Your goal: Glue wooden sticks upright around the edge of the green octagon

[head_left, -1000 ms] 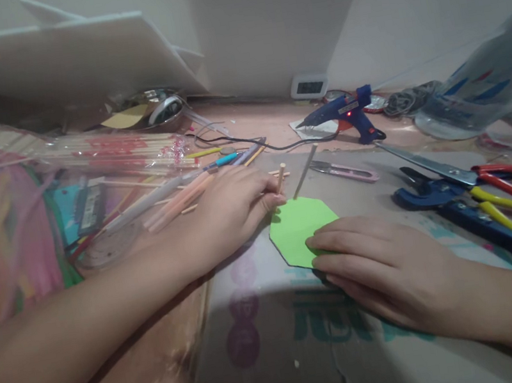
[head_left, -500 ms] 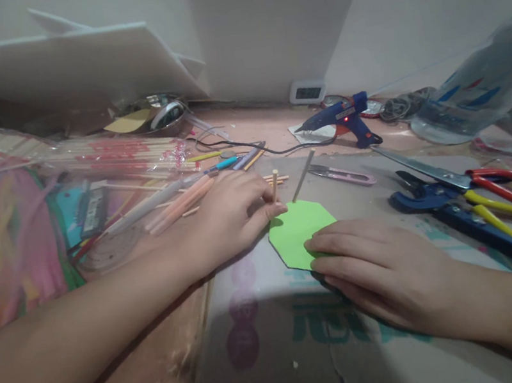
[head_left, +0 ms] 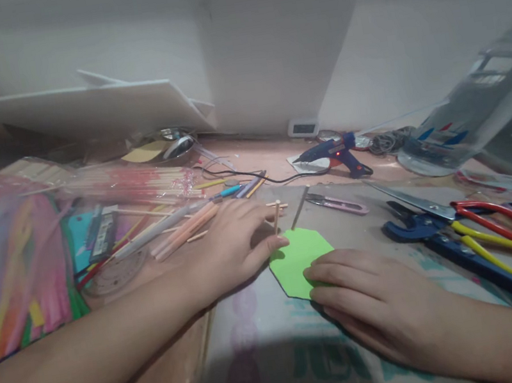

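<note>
Hands at a green card

The left hand [head_left: 225,241] curls half-open, thumb and forefinger parted at a short stick [head_left: 278,216]; contact unclear. The right hand [head_left: 375,302] lies nearly flat across the near-right edge of the green card [head_left: 294,264], on cardboard [head_left: 269,338].

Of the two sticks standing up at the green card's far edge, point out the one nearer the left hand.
It's the pale stick, right by the left hand's fingers; the greyer one leans right, clear of them.
</note>
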`<state>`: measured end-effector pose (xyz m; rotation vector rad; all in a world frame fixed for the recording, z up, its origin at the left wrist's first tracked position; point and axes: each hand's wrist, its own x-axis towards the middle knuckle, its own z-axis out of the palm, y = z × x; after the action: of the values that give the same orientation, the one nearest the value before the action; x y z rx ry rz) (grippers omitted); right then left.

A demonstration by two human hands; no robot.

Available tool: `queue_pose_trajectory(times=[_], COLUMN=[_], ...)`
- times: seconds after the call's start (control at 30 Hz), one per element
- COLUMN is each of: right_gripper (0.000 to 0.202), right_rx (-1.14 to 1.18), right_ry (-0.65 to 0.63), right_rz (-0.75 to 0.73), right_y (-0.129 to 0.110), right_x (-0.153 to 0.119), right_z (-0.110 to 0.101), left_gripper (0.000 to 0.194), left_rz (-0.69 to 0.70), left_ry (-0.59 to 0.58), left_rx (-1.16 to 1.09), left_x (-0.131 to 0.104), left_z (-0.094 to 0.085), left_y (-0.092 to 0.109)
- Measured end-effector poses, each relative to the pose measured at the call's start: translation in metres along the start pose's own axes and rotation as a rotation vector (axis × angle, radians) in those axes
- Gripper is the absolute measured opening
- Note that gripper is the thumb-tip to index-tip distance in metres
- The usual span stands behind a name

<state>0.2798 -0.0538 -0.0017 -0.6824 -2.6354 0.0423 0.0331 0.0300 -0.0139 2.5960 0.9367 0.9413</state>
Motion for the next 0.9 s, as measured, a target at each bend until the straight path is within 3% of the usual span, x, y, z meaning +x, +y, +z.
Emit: queue_pose_trajectory(times=[0.17, 0.23, 0.37, 0.5, 0.7, 0.9], right_gripper=[0.020, 0.019, 0.019, 0.019, 0.018, 0.018], right_rx=[-0.009, -0.008, -0.022, -0.025, 0.000, 0.005], right_ry=[0.014, 0.027, 0.049, 0.035, 0.017, 0.012], right_rz=[-0.006, -0.012, -0.025, -0.034, -0.017, -0.013], right_y=[0.0001, 0.0003, 0.0002, -0.0004, 0.0000, 0.0025], right_x=[-0.0006, -0.0012, -0.0019, -0.0009, 0.0007, 0.0002], right_z=[-0.0002, -0.0004, -0.0016, -0.0026, -0.0018, 0.0008], left_gripper=[0.050, 0.054, 0.053, 0.053, 0.020, 0.015], left_rz=[0.043, 0.099, 0.155, 0.076, -0.014, -0.019], left_ry=[0.202, 0.234, 0.199, 0.194, 0.115, 0.061], left_rx=[-0.084, -0.086, -0.054, -0.110, -0.094, -0.082], left_x=[-0.0038, -0.0040, -0.0044, -0.0044, 0.0005, 0.0040], left_z=[-0.0012, -0.0025, -0.0041, -0.0027, 0.0001, -0.0010], left_y=[-0.0031, -0.0034, -0.0014, 0.0011, 0.0007, 0.0019])
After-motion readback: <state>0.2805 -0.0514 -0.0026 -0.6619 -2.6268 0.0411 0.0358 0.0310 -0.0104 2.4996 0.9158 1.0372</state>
